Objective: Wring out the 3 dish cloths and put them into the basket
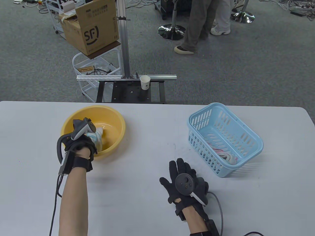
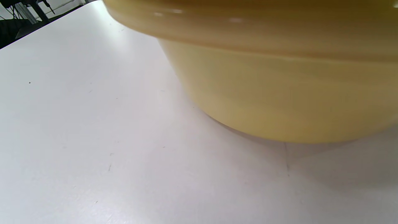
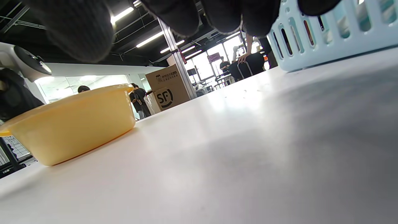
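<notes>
Round yellow plastic basin (image 1: 115, 123), slatted blue basket (image 1: 248, 137), crumpled cloth (image 1: 97, 136).

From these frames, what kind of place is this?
Likely a lab or office workspace used for data recording, not a kitchen. A white table stands on grey office carpet, beside an aluminium frame rig, a shipping carton and loose cables.

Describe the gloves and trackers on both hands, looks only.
Both the left hand and the right hand wear black fabric sensor gloves with black wrist straps. Forearms are bare, no sleeves. Each hand's back carries a controller-like tracker: grey-white body with a dark round face on the left, a dark round face with buttons on the right. Black cables trail from both wrists.
</notes>
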Action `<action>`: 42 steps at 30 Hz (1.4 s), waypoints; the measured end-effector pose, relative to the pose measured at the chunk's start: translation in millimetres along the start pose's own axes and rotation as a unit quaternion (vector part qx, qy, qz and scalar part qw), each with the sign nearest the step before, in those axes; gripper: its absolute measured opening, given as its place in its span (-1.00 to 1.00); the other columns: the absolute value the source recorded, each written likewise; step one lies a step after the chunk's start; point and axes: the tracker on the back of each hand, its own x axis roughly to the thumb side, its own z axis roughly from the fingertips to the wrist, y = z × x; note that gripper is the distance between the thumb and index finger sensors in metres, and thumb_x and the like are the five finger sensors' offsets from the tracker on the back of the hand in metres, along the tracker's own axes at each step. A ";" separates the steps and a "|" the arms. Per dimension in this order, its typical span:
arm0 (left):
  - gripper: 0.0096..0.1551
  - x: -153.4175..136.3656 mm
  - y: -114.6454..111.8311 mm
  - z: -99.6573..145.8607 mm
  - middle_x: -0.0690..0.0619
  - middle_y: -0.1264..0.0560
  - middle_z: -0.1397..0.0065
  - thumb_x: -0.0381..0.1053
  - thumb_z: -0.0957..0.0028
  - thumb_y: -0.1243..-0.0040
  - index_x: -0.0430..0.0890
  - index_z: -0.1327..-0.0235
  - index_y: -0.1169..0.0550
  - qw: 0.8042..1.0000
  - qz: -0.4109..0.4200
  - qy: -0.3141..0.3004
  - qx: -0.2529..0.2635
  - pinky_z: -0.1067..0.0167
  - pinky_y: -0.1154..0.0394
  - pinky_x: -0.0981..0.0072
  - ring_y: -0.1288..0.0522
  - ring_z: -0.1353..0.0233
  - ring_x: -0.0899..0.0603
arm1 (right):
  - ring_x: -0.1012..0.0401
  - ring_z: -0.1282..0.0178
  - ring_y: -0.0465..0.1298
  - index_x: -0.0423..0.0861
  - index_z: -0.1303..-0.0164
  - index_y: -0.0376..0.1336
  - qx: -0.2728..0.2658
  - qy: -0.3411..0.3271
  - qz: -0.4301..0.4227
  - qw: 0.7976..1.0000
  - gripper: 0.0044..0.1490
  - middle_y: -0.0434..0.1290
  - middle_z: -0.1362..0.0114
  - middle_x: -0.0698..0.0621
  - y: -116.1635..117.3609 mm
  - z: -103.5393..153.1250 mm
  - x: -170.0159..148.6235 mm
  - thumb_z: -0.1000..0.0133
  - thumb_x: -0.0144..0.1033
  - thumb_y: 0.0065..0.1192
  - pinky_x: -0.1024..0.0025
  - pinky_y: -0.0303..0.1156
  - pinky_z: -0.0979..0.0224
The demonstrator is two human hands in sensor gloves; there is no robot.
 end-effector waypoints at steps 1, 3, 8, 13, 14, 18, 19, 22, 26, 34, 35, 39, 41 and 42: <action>-0.30 0.6 0.7 -0.2 0.17 -0.31 -0.61 0.18 0.00 -0.38 0.12 -0.46 -0.46 1.000 -0.004 -0.003 0.006 -0.61 0.26 -0.25 -0.07 -0.71 -0.18 | -0.31 -0.65 0.11 -0.09 -0.63 -0.04 0.000 0.000 -0.001 1.000 0.06 -0.01 -0.71 -0.27 0.0 0.0 -0.2 -0.14 0.35 0.16 -0.44 0.08 -0.50; -0.44 1.1 2.7 0.1 0.15 -0.42 -0.53 0.09 -0.02 -0.38 0.10 -0.33 -0.57 1.000 -0.014 -0.009 0.023 -0.61 0.18 -0.25 -0.19 -0.66 -0.18 | -0.31 -0.64 0.13 -0.09 -0.63 -0.03 0.000 0.001 -0.003 1.000 0.05 0.01 -0.71 -0.27 0.1 -0.1 -0.6 -0.14 0.35 0.16 -0.43 0.09 -0.50; -0.47 -4.7 9.5 7.9 0.13 -0.45 -0.48 0.08 -0.02 -0.35 0.09 -0.29 -0.59 0.997 -0.005 -0.028 0.071 -0.61 0.04 -0.24 -0.27 -0.62 -0.17 | -0.31 -0.63 0.16 -0.10 -0.62 -0.03 0.000 0.001 -0.008 1.000 0.05 0.03 -0.70 -0.28 0.3 -0.1 -1.2 -0.14 0.35 0.17 -0.43 0.11 -0.49; -0.48 -14.5 22.4 25.5 0.13 -0.47 -0.48 0.08 -0.02 -0.34 0.11 -0.29 -0.59 0.990 0.034 -0.052 0.129 -0.59 -0.09 -0.22 -0.33 -0.59 -0.17 | -0.31 -0.62 0.17 -0.10 -0.62 -0.03 0.000 -0.006 -0.007 1.000 0.05 0.04 -0.70 -0.28 1.2 -0.7 0.5 -0.14 0.34 0.17 -0.42 0.12 -0.49; -0.48 -16.4 25.6 31.0 0.14 -0.47 -0.48 0.09 -0.02 -0.34 0.12 -0.29 -0.59 0.988 0.035 -0.058 0.141 -0.58 -0.11 -0.22 -0.34 -0.59 -0.17 | -0.31 -0.63 0.17 -0.10 -0.62 -0.03 0.000 -0.007 -0.007 1.000 0.05 0.03 -0.70 -0.28 1.3 -0.6 0.9 -0.14 0.34 0.17 -0.42 0.12 -0.49; -0.48 -19.7 35.9 54.1 0.14 -0.48 -0.48 0.08 -0.02 -0.32 0.12 -0.29 -0.58 0.979 0.048 -0.083 0.182 -0.56 -0.17 -0.21 -0.36 -0.58 -0.17 | -0.31 -0.62 0.17 -0.10 -0.62 -0.03 0.001 -0.011 -0.009 1.000 0.05 0.04 -0.70 -0.28 2.7 -1.0 1.7 -0.14 0.34 0.17 -0.42 0.12 -0.49; -0.48 -20.1 38.3 59.8 0.13 -0.48 -0.47 0.08 -0.02 -0.32 0.12 -0.29 -0.58 0.976 0.051 -0.087 0.193 -0.55 -0.19 -0.21 -0.38 -0.57 -0.17 | -0.31 -0.62 0.17 -0.10 -0.62 -0.03 0.002 -0.012 -0.009 1.000 0.05 0.04 -0.70 -0.28 3.0 -0.9 1.9 -0.14 0.34 0.16 -0.42 0.12 -0.49; -0.48 -21.7 47.5 81.2 0.13 -0.50 -0.47 0.08 -0.02 -0.30 0.14 -0.29 -0.56 0.968 0.049 -0.102 0.223 -0.52 -0.25 -0.20 -0.42 -0.55 -0.18 | -0.31 -0.62 0.17 -0.11 -0.62 -0.03 0.004 -0.014 -0.010 1.000 0.05 0.04 -0.70 -0.28 3.9 -1.0 3.1 -0.14 0.34 0.16 -0.42 0.12 -0.49; -0.48 -24.1 61.4 115.1 0.13 -0.52 -0.45 0.07 -0.03 -0.29 0.15 -0.30 -0.54 0.952 0.049 -0.123 0.275 -0.48 -0.31 -0.18 -0.48 -0.50 -0.17 | -0.31 -0.62 0.17 -0.11 -0.62 -0.03 0.006 -0.019 -0.010 1.000 0.05 0.03 -0.70 -0.28 5.5 -0.9 5.2 -0.14 0.34 0.17 -0.42 0.12 -0.49; -0.48 -26.6 82.7 192.5 0.13 -0.54 -0.41 0.08 -0.03 -0.29 0.15 -0.30 -0.54 0.915 0.044 -0.178 0.360 -0.43 -0.37 -0.15 -0.55 -0.42 -0.16 | -0.31 -0.63 0.15 -0.10 -0.63 -0.04 0.008 -0.027 -0.013 1.000 0.05 0.02 -0.70 -0.28 8.0 -0.5 9.1 -0.14 0.34 0.16 -0.42 0.11 -0.50; -0.48 -26.5 84.5 203.3 0.12 -0.54 -0.40 0.08 -0.03 -0.29 0.14 -0.30 -0.54 0.909 0.042 -0.186 0.370 -0.43 -0.37 -0.15 -0.55 -0.41 -0.16 | -0.31 -0.63 0.15 -0.11 -0.63 -0.04 0.007 -0.029 -0.014 0.999 0.06 0.02 -0.70 -0.28 8.3 -0.3 10.1 -0.14 0.34 0.16 -0.43 0.11 -0.49; -0.48 -25.0 88.8 241.3 0.12 -0.54 -0.40 0.08 -0.03 -0.29 0.15 -0.30 -0.54 0.890 0.035 -0.217 0.401 -0.42 -0.38 -0.15 -0.56 -0.40 -0.16 | -0.31 -0.65 0.12 -0.10 -0.63 -0.08 -0.005 -0.045 -0.018 0.999 0.07 -0.02 -0.71 -0.27 7.4 0.7 15.9 -0.14 0.35 0.16 -0.44 0.08 -0.50; -0.48 -23.6 89.8 258.1 0.13 -0.54 -0.40 0.08 -0.03 -0.29 0.15 -0.30 -0.54 0.881 0.030 -0.230 0.413 -0.42 -0.37 -0.15 -0.56 -0.40 -0.16 | -0.30 -0.65 0.10 -0.10 -0.63 -0.09 -0.015 -0.057 -0.020 0.998 0.08 -0.03 -0.71 -0.26 6.3 1.3 18.9 -0.13 0.36 0.15 -0.44 0.06 -0.51; -0.48 -22.5 90.0 267.5 0.13 -0.55 -0.40 0.08 -0.03 -0.29 0.15 -0.30 -0.54 0.876 0.028 -0.238 0.418 -0.42 -0.37 -0.15 -0.56 -0.40 -0.15 | -0.30 -0.65 0.10 -0.09 -0.63 -0.09 -0.023 -0.064 -0.023 0.997 0.09 -0.03 -0.71 -0.26 5.3 1.8 20.8 -0.13 0.37 0.15 -0.44 0.06 -0.51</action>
